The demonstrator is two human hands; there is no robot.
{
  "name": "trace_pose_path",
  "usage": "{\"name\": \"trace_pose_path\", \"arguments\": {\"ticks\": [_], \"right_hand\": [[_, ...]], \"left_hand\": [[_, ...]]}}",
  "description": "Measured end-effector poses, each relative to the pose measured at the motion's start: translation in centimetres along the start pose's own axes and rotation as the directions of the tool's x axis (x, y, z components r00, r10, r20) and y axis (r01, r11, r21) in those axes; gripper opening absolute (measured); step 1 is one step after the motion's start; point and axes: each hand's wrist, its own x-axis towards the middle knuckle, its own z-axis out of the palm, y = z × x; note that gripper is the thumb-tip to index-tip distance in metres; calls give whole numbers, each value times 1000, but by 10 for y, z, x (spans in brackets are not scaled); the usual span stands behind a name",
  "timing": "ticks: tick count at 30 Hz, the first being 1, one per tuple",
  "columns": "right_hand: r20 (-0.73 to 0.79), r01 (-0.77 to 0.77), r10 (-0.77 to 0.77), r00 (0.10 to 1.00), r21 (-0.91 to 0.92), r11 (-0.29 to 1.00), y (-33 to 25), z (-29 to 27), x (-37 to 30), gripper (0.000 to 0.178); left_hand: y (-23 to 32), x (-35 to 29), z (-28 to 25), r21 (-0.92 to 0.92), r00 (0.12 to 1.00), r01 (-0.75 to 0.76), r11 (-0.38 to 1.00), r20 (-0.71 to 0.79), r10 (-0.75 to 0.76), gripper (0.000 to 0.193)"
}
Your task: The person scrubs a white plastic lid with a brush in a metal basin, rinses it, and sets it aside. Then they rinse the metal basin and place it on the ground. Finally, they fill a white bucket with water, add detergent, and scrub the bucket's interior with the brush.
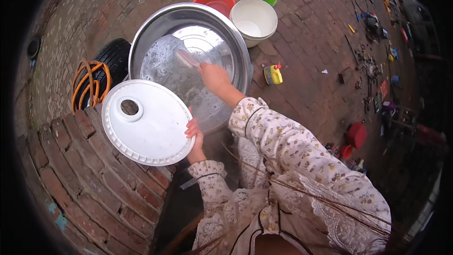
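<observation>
Both loaded: left hand grips round white plastic lid beside shiny round steel basin, right hand holds pinkish-white bristle brush over white suds; lid likely light, stiff, slippery if wet, best held by its ribbed rim.

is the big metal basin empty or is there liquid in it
Partly filled: the metal basin holds cloudy liquid topped with white foam, and bare metal wall shows above it.
</observation>
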Motion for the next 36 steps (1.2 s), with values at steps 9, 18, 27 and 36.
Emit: {"name": "trace_pose_path", "arguments": {"ticks": [9, 18, 27, 36], "right_hand": [[-73, -137, 199, 977, 501, 855, 62, -34, -140, 28], [-36, -249, 303, 952, 485, 838, 182, -79, -198, 26], [-37, -318, 445, 895, 647, 693, 309, -139, -240, 27], [-70, -453, 614, 786, 611, 649, 435, -221, -278, 31]], "left_hand": [[-42, -24, 78, 93, 991, 14, 996, 133, -26, 60], [45, 0, 33, 535, 840, -33, 844, -443, 314, 56], [-102, -19, 78, 616, 966, -240, 751, 226, 123, 51], [-153, 0, 8, 599, 845, -176, 781, -316, 432, 52]]}}
